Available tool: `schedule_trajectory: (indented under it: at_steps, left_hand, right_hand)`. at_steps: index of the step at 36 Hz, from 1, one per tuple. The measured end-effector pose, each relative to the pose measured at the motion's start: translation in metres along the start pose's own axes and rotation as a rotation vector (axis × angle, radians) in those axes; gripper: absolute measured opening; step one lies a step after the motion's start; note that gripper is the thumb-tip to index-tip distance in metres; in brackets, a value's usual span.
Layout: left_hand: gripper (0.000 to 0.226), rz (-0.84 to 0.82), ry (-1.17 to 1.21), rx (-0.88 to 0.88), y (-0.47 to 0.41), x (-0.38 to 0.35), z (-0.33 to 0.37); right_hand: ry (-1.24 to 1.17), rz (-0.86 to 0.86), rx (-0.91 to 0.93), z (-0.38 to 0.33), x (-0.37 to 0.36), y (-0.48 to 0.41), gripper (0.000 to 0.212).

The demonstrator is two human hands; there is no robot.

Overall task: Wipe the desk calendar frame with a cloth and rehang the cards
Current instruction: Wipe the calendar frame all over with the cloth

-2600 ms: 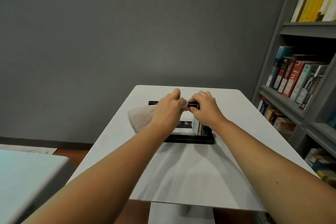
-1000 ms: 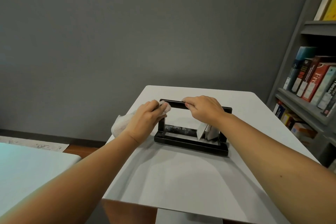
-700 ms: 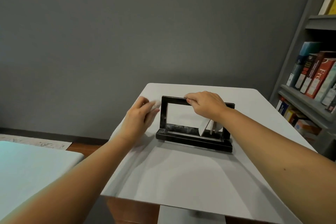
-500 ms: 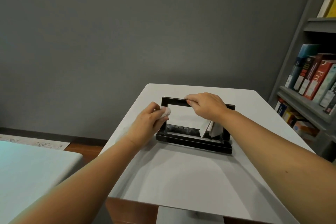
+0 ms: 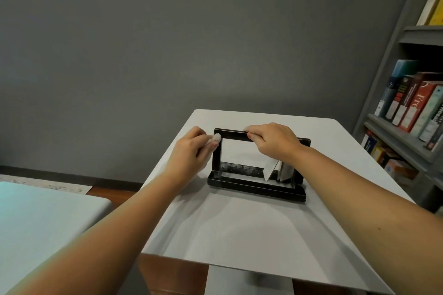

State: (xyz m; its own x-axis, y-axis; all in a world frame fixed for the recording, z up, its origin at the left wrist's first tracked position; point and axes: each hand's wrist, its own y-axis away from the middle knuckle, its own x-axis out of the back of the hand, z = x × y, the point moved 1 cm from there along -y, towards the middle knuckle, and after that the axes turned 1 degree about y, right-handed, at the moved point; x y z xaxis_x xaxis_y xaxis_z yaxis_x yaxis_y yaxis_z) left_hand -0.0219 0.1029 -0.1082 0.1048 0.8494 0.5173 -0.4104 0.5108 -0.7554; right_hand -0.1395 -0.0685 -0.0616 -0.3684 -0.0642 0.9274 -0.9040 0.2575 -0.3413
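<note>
left hand (image 5: pixel 191 148) is pinching cloth (image 5: pixel 216 137) against frame (image 5: pixel 217 158) | right hand (image 5: pixel 275 141) is gripping frame top | cards (image 5: pixel 279 170) are leaning inside

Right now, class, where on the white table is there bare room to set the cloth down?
The broad strip of white table between the black frame and the near edge is bare. So is the far strip behind the frame. It is crowded around the frame's left post, where the left hand presses the cloth.
</note>
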Motion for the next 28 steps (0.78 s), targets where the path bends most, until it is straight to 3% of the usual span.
schedule_trajectory:
  at_steps: [5,10,13,17,22,25,28]
  left_hand:
    - [0.036,-0.091,-0.021,-0.025,0.005,-0.008,-0.005]
    - [0.034,-0.316,-0.090,-0.034,0.024,-0.012,-0.014]
    - [0.054,-0.467,-0.159,0.027,0.030,-0.014,-0.012]
    - [0.039,-0.549,-0.186,0.130,0.027,-0.015,-0.009]
    - [0.037,-0.661,-0.205,0.183,0.028,-0.008,-0.015]
    - [0.035,-0.647,-0.159,0.223,0.030,-0.001,-0.020]
    - [0.029,-0.519,-0.138,0.212,0.031,0.000,-0.023]
  right_hand:
    - [-0.006,0.003,0.005,-0.001,0.000,0.002,0.028]
    - [0.007,-0.001,0.003,-0.002,0.000,0.002,0.027]
    - [-0.001,0.000,0.032,-0.005,-0.002,0.007,0.027]
    - [0.011,0.031,0.068,-0.006,-0.005,0.011,0.025]
    - [0.006,0.039,0.079,-0.004,-0.005,0.011,0.026]
    - [-0.003,0.043,0.085,-0.004,-0.006,0.011,0.027]
    - [-0.003,0.048,0.085,-0.004,-0.007,0.010,0.028]
